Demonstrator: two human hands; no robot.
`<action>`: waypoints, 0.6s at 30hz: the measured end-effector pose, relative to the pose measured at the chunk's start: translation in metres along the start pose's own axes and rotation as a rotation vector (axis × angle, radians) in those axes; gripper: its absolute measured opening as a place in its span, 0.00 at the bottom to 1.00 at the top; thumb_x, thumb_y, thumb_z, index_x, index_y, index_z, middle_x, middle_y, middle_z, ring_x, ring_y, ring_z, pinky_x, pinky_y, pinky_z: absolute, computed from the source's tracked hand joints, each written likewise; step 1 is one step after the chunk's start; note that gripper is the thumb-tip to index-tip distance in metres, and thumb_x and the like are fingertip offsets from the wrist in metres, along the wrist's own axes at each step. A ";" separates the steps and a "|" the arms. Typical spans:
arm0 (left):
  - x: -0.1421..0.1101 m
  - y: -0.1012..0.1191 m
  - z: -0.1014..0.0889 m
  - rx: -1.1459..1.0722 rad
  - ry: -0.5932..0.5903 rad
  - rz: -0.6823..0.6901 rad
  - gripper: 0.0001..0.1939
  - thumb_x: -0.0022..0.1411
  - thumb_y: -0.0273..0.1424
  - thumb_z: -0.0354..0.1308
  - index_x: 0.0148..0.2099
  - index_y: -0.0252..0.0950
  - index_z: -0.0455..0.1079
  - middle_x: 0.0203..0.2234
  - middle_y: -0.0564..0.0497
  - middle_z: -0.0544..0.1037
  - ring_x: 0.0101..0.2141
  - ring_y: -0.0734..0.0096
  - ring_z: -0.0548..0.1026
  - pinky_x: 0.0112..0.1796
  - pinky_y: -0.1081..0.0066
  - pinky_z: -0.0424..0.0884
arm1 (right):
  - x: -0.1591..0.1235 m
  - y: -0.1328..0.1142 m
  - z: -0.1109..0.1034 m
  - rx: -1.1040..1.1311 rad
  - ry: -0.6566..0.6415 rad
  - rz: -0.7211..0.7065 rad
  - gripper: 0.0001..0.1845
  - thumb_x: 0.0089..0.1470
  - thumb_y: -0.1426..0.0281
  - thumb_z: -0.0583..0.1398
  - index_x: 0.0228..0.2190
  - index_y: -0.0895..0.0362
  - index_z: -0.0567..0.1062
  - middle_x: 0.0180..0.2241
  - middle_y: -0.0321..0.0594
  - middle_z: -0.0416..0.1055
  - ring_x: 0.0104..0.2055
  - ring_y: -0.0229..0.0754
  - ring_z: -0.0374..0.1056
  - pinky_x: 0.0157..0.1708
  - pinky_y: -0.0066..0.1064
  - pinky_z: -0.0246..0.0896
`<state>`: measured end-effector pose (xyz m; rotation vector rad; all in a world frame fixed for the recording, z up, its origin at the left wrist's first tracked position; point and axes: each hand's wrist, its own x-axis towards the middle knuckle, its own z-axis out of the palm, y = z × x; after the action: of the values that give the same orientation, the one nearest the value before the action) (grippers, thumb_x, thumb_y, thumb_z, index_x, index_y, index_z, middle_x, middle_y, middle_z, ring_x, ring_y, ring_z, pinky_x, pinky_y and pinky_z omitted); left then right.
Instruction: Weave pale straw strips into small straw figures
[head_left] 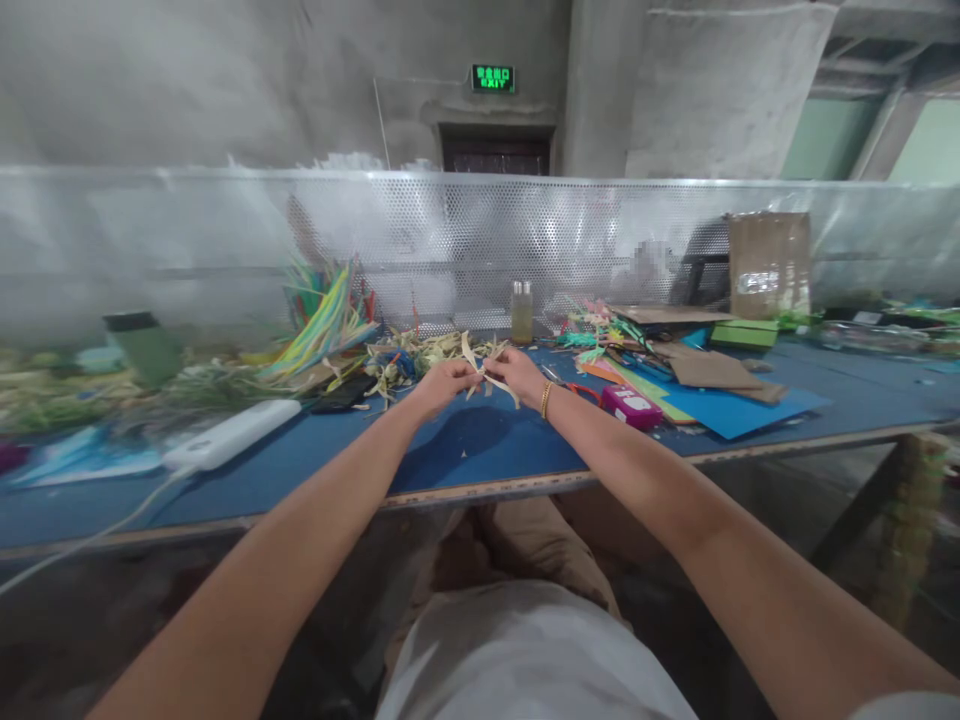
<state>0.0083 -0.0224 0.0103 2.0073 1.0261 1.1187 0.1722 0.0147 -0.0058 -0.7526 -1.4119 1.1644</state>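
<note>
My left hand (448,387) and my right hand (519,374) meet above the blue tabletop (457,450), fingers pinched together. Between them are pale, flat strips (469,351) that look like dried leaf or straw. Their loose ends stick out upward and downward from my fingertips. The exact joint of the strips is hidden by my fingers. Just behind my hands lies a pile of similar pale strips (439,349), with some blue bits at its left. A gold-coloured bracelet (546,399) is on my right wrist.
A white power strip (232,436) with a cord and a dark flat object (343,393) lie left. Coloured strips (322,325) stand behind them. A bottle (522,312) stands behind my hands. A magenta box (631,406), blue sheet (739,405) and cardboard (709,368) lie right.
</note>
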 end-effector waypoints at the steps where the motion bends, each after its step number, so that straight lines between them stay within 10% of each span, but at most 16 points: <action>1: 0.000 0.000 0.000 -0.005 -0.011 0.011 0.14 0.53 0.39 0.62 0.25 0.34 0.71 0.17 0.54 0.70 0.21 0.76 0.62 0.26 0.72 0.58 | -0.001 -0.001 0.000 0.033 -0.012 0.038 0.13 0.46 0.69 0.67 0.24 0.57 0.65 0.20 0.31 0.67 0.24 0.34 0.65 0.28 0.28 0.63; 18: 0.002 -0.005 0.003 -0.100 0.067 -0.120 0.14 0.50 0.41 0.65 0.31 0.35 0.70 0.22 0.53 0.73 0.21 0.78 0.65 0.24 0.74 0.56 | -0.002 -0.005 -0.002 0.157 -0.035 0.094 0.20 0.38 0.64 0.71 0.21 0.56 0.64 0.17 0.30 0.65 0.20 0.34 0.62 0.23 0.28 0.60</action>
<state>0.0100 -0.0184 0.0062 1.8163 1.0878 1.1561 0.1751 0.0112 -0.0020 -0.6963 -1.3087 1.3503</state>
